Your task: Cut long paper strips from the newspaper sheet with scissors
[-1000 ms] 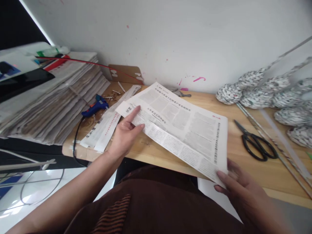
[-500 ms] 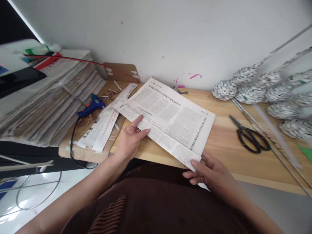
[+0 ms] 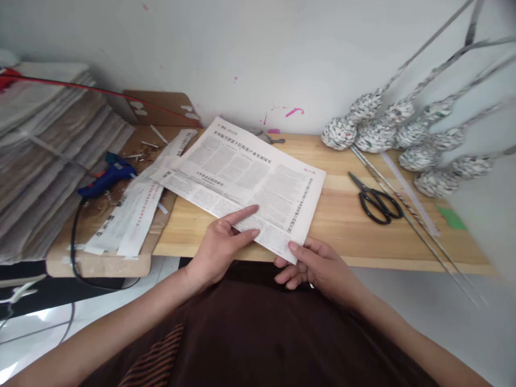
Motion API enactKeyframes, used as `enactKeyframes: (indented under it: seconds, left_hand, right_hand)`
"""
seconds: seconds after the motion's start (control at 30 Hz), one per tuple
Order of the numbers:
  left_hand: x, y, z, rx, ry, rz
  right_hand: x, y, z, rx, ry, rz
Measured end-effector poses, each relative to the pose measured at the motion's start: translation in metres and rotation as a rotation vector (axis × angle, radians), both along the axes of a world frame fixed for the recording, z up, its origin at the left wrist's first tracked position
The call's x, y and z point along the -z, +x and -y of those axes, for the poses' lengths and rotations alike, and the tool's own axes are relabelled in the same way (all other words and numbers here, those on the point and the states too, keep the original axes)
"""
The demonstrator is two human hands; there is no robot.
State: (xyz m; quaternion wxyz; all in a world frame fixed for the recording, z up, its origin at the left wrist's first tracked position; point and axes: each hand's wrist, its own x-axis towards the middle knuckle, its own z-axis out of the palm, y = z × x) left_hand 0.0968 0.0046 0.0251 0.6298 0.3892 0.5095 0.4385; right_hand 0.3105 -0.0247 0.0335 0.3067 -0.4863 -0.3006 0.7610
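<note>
A newspaper sheet (image 3: pixel 250 172) lies slanted over the wooden table, its near edge folded into a narrow band. My left hand (image 3: pixel 223 239) holds that folded edge near its middle, index finger and thumb on top of the paper. At the sheet's near right corner my right hand (image 3: pixel 310 263) pinches the paper, thumb above and the other fingers partly beneath. Black-handled scissors (image 3: pixel 377 200) lie on the table to the right of the sheet, touching neither hand.
Left, a tall stack of newspapers (image 3: pixel 52 161) stands beside a blue glue gun (image 3: pixel 108 176) and paper strips (image 3: pixel 141 209) on cardboard (image 3: pixel 100 266). Woven paper bulbs (image 3: pixel 374 134) with long stems lean on the wall at right. Thin rods (image 3: pixel 419 228) cross the table's right part.
The view has shifted to the right. My left hand has slid along the folded edge towards my right hand, which still pinches the corner.
</note>
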Motion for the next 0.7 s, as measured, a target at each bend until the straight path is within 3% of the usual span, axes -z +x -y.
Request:
enactKeyframes:
  seconds: [0.1, 0.2, 0.3, 0.37, 0.47, 0.5, 0.57, 0.63, 0.7]
  left_hand:
    - [0.0, 0.005, 0.002, -0.012, 0.025, 0.051]
    - [0.002, 0.011, 0.005, 0.074, 0.037, -0.01]
    - [0.005, 0.01, 0.006, 0.142, 0.024, -0.114]
    - [0.005, 0.007, 0.006, 0.144, 0.029, -0.139]
    - [0.002, 0.004, 0.005, 0.13, 0.048, -0.131]
    - [0.001, 0.004, 0.005, 0.127, 0.053, -0.126]
    - [-0.001, 0.004, 0.005, 0.124, 0.062, -0.125]
    - [-0.001, 0.006, 0.004, 0.118, 0.08, -0.129]
    - [0.001, 0.006, 0.004, 0.114, 0.104, -0.128]
  right_hand:
    - [0.0, -0.003, 0.0, -0.004, -0.012, -0.019]
    - [-0.002, -0.006, 0.001, -0.031, -0.009, -0.003]
    - [-0.008, 0.007, 0.002, -0.18, 0.078, 0.146]
    - [-0.015, 0.029, -0.002, -0.256, 0.289, 0.421]
    - [-0.026, 0.081, -0.016, -0.082, 0.706, 1.176]
    - [-0.029, 0.1, -0.023, -0.003, 0.728, 1.394]
    - [-0.032, 0.133, -0.038, 0.0, 0.693, 1.654]
    - [-0.031, 0.157, -0.053, -0.141, 0.666, 1.649]
    - [-0.027, 0.17, -0.065, -0.184, 0.639, 1.679]
